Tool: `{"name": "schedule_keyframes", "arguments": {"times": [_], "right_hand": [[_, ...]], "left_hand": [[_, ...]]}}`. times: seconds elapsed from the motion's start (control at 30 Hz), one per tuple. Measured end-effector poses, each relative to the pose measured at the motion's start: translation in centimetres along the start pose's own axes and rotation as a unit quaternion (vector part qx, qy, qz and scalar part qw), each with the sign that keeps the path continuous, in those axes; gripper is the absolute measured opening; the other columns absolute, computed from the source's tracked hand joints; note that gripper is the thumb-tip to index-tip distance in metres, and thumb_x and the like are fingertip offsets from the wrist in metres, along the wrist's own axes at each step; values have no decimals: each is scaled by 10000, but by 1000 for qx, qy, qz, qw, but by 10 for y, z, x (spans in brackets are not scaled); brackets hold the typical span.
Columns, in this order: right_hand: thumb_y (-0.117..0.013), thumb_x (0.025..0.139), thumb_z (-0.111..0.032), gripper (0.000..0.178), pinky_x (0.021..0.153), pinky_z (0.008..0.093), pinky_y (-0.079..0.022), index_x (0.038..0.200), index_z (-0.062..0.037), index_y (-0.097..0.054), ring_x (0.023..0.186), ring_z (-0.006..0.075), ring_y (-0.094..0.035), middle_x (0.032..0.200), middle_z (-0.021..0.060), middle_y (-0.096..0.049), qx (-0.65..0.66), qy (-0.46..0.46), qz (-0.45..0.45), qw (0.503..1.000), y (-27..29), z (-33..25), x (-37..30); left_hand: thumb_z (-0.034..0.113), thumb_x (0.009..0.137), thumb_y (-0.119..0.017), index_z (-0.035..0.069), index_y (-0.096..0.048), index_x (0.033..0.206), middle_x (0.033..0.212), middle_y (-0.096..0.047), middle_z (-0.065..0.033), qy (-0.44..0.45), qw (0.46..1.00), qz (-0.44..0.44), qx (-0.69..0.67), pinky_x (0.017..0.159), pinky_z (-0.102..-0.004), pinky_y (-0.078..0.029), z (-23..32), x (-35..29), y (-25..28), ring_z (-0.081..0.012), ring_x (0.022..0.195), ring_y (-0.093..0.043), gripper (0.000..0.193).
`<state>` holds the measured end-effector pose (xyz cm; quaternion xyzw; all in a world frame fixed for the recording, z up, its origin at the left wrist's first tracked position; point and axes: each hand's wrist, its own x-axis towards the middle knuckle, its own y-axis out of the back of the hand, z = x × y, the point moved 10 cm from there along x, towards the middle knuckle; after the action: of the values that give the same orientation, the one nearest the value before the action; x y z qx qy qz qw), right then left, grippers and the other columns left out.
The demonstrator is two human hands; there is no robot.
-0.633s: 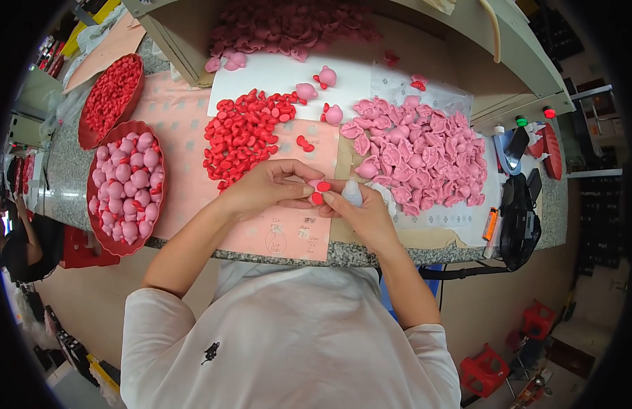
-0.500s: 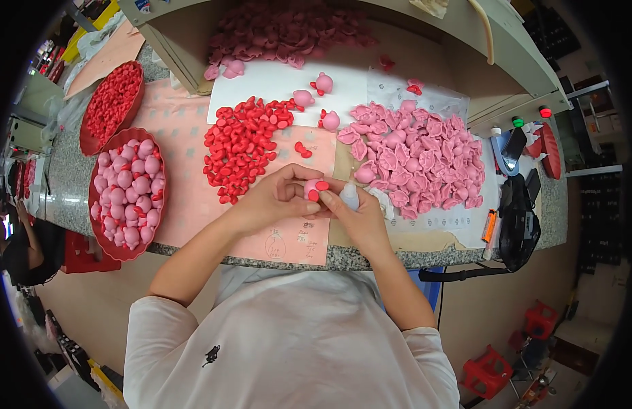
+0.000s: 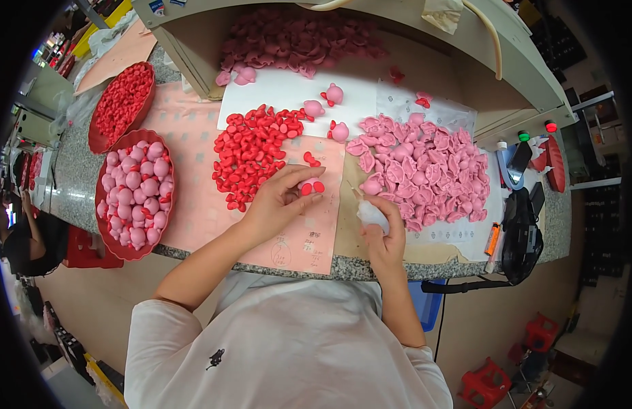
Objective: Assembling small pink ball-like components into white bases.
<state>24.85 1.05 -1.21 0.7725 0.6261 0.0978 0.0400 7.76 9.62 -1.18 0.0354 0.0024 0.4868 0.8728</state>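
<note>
Between the thumb and fingers of my left hand (image 3: 275,203) is a small pink figure (image 3: 304,184) with red feet, turned so the red parts face right. My right hand (image 3: 387,249) is wrapped round a small white squeeze bottle (image 3: 374,216), its thin nozzle pointing up and left, apart from the figure. Beyond my left hand lies a pile of small red pieces (image 3: 251,160), with a few loose red pieces (image 3: 312,159) beside it. A heap of hollow pink shell pieces (image 3: 428,167) spreads beyond my right hand.
At left stand a red scalloped tray (image 3: 170,194) of pink figures and a red bowl (image 3: 151,95) of red pieces. Several pink figures (image 3: 334,93) sit on white paper under a grey hood (image 3: 398,24). A black bag (image 3: 522,235) and an orange tube (image 3: 492,238) lie at right.
My right hand has drawn away from the figure, to the right and nearer me, with the bottle now tilted. My left hand keeps the figure in nearly the same place.
</note>
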Motion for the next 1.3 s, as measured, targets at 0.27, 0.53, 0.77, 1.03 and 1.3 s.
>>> {"name": "schedule_keyframes", "arguments": {"times": [0.27,0.53,0.77,1.03,1.3], "right_hand": [[-619,835,-49,222,678,208,-435,1037,-8,-536,762,96,-521,937,61,-558,85,54,128,987,41,-6,-3],[-710,772,-42,295,700,269,-449,1020,8,-559,802,159,-551,927,108,-577,-52,164,77,982,43,-28,-4],[-772,713,-38,359,691,286,-460,1004,4,-565,780,187,-576,882,114,-591,-63,170,75,981,45,-24,-2],[-816,663,-68,424,653,293,-475,1000,-6,-567,750,207,-599,879,122,-615,-108,211,77,968,46,-33,-3],[-826,649,-78,428,641,297,-474,990,-8,-577,740,212,-599,873,119,-616,-118,221,80,965,47,-35,-4]], "left_hand": [[9,831,-652,63,-573,1226,1118,-506,-41,25,999,13,16,674,-188,-499,-2,8,-22,-43,822,-544,406],[-6,830,-646,70,-563,1245,1116,-501,-41,37,999,13,18,708,-183,-519,-2,16,-41,-59,863,-564,431],[0,820,-662,80,-572,1243,1098,-509,-33,28,998,15,45,681,-168,-493,-3,19,-45,-42,834,-551,439],[0,805,-678,85,-586,1231,1093,-515,-28,27,998,19,53,661,-166,-483,-4,20,-48,-32,818,-542,443],[-13,794,-682,85,-587,1229,1098,-517,-35,17,998,19,56,651,-169,-485,-4,21,-51,-48,818,-552,456]]}}
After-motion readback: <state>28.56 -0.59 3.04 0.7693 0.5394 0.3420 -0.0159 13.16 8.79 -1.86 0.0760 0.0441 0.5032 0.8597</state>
